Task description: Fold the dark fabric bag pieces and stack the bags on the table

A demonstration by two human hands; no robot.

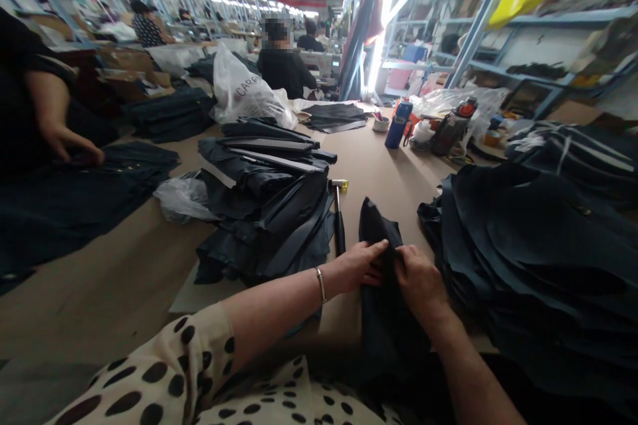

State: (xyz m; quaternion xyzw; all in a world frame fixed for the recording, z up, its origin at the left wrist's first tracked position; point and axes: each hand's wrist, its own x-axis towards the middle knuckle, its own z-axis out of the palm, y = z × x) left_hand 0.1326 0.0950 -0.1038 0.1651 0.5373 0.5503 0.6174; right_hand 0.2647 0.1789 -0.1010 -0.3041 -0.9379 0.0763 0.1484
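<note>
Cloth (pixel 386 319) in left hand (pixel 363 264) and right hand (pixel 421 281), both bent nearly closed to pinch it. Maybe folding it now. Probably calls for a firm press next.

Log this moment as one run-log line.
left hand: on dark piece | right hand: on same piece, grips partly hidden | left of piece: hammer, layered dark stack | right of piece: large dark pile
</note>
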